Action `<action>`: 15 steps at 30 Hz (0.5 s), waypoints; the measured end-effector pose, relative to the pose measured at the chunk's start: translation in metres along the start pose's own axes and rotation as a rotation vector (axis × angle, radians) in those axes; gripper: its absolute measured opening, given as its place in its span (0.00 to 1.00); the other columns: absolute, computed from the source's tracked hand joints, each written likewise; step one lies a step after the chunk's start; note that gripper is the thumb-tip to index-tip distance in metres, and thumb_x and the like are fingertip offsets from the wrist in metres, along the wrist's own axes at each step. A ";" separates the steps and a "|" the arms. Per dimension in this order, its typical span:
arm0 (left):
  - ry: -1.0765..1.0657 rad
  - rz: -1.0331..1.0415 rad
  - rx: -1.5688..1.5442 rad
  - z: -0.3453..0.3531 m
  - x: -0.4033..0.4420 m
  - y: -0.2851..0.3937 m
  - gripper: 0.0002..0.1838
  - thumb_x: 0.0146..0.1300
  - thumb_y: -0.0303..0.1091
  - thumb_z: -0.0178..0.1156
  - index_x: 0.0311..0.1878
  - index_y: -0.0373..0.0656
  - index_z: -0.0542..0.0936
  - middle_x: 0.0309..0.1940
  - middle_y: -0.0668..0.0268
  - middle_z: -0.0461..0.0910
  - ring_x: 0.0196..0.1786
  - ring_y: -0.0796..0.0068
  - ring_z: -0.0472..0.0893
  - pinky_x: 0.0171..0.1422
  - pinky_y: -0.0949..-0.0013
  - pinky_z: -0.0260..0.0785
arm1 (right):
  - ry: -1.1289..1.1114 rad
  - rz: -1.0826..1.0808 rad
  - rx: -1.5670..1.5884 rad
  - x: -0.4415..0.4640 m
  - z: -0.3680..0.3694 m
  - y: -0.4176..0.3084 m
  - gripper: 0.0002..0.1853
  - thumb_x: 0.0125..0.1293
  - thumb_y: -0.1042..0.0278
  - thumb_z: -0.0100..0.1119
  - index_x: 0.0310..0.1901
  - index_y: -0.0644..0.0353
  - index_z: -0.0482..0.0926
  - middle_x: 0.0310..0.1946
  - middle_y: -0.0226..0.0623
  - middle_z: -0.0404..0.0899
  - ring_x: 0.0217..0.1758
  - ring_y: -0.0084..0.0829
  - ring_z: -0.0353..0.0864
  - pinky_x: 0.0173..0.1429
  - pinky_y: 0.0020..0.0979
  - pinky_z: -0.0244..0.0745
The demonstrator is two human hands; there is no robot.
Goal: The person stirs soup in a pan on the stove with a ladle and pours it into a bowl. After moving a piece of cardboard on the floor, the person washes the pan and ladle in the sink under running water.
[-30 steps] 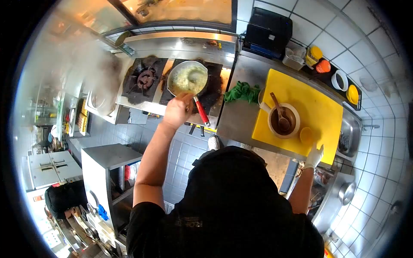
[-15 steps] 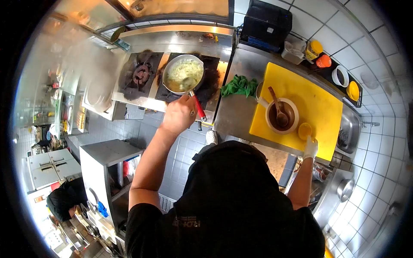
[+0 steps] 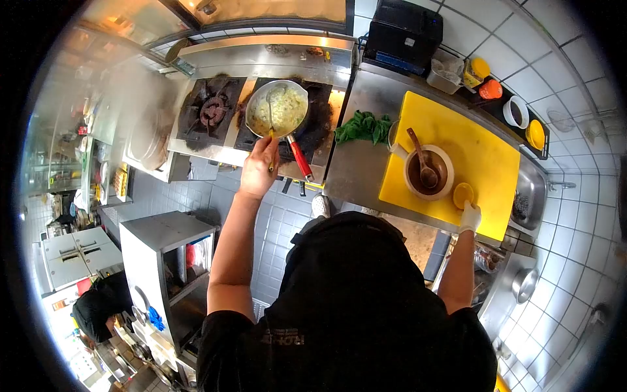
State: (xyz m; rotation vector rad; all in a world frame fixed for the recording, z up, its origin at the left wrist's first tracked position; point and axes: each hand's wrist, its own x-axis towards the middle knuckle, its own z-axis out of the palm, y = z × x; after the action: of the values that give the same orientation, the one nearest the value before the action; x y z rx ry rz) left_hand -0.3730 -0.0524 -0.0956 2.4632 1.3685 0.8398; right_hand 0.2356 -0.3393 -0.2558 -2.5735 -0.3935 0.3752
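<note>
My left hand [image 3: 260, 163] is closed round the handle of a metal spoon [image 3: 270, 117] that reaches into the frying pan [image 3: 247, 111]. Chopped pale yellow-green food [image 3: 289, 108] covers the pan's bottom. The pan's red handle [image 3: 299, 159] points towards me, beside that hand and free of it. At the right, my gloved right hand [image 3: 471, 217] grips the near edge of a small yellow bowl [image 3: 463, 193] on the yellow cutting board [image 3: 483, 153]. Next to it stands a round pot [image 3: 409, 179] with a pale rim and a brown wooden spoon [image 3: 426, 171] inside.
A bare burner [image 3: 213, 111] lies left of the pan. Green cloth-like material [image 3: 363, 127] rests between stove and board. Containers line the back shelf, beside a black appliance [image 3: 405, 36]. A sink [image 3: 532, 202] is at the right. Another person [image 3: 101, 307] bends at the far left.
My left hand has moved left, away from the pan's red handle. The spoon's head has swung from the pan's near side to its far side. My right hand stays at the yellow bowl.
</note>
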 end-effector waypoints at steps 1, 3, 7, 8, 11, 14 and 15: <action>-0.003 -0.012 0.000 0.008 -0.007 -0.008 0.16 0.65 0.21 0.64 0.57 0.35 0.82 0.52 0.46 0.83 0.50 0.43 0.86 0.54 0.54 0.82 | -0.030 0.041 0.104 -0.002 0.001 -0.001 0.28 0.68 0.51 0.65 0.58 0.69 0.81 0.40 0.49 0.88 0.32 0.35 0.90 0.35 0.36 0.78; -0.012 -0.037 0.003 0.015 -0.018 -0.016 0.17 0.66 0.23 0.63 0.58 0.36 0.82 0.52 0.47 0.83 0.51 0.45 0.85 0.54 0.55 0.81 | -0.069 0.098 0.226 -0.003 0.002 -0.001 0.27 0.69 0.52 0.65 0.58 0.69 0.81 0.39 0.47 0.88 0.30 0.34 0.89 0.32 0.35 0.77; 0.195 -0.322 -0.342 0.012 -0.034 -0.016 0.14 0.72 0.24 0.59 0.57 0.31 0.81 0.50 0.48 0.85 0.49 0.52 0.88 0.56 0.60 0.82 | -0.059 0.128 0.276 -0.009 0.000 -0.007 0.26 0.70 0.53 0.64 0.57 0.70 0.80 0.34 0.43 0.87 0.27 0.33 0.88 0.27 0.33 0.74; 0.274 -0.507 -0.593 0.015 -0.037 -0.017 0.14 0.73 0.25 0.58 0.57 0.30 0.81 0.49 0.47 0.86 0.49 0.53 0.89 0.56 0.61 0.82 | -0.049 0.123 0.284 -0.013 -0.001 -0.013 0.26 0.70 0.53 0.65 0.56 0.70 0.80 0.33 0.43 0.87 0.26 0.33 0.88 0.26 0.32 0.73; 0.489 -0.835 -1.133 0.008 -0.031 -0.014 0.15 0.75 0.30 0.55 0.54 0.26 0.80 0.47 0.45 0.86 0.47 0.52 0.90 0.58 0.59 0.84 | -0.054 0.074 0.217 0.001 0.010 0.003 0.25 0.70 0.53 0.65 0.56 0.70 0.80 0.33 0.42 0.86 0.26 0.33 0.88 0.26 0.32 0.73; 0.593 -0.990 -1.380 0.001 -0.027 -0.026 0.15 0.74 0.30 0.54 0.51 0.26 0.78 0.46 0.42 0.85 0.46 0.48 0.89 0.56 0.52 0.86 | -0.087 0.113 0.280 -0.011 0.002 -0.013 0.25 0.69 0.54 0.62 0.53 0.72 0.79 0.39 0.47 0.86 0.33 0.41 0.89 0.37 0.40 0.82; 0.603 -0.985 -1.394 -0.003 -0.027 -0.026 0.14 0.74 0.30 0.54 0.51 0.25 0.78 0.45 0.42 0.85 0.46 0.48 0.89 0.56 0.52 0.86 | -0.101 0.123 0.316 -0.012 0.000 -0.015 0.23 0.69 0.56 0.63 0.53 0.72 0.79 0.38 0.47 0.86 0.33 0.41 0.89 0.37 0.39 0.82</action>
State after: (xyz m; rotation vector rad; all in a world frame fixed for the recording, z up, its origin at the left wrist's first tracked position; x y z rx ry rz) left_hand -0.4046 -0.0606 -0.1148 0.4262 1.1677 1.4839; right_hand 0.2219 -0.3309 -0.2454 -2.2812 -0.1930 0.5660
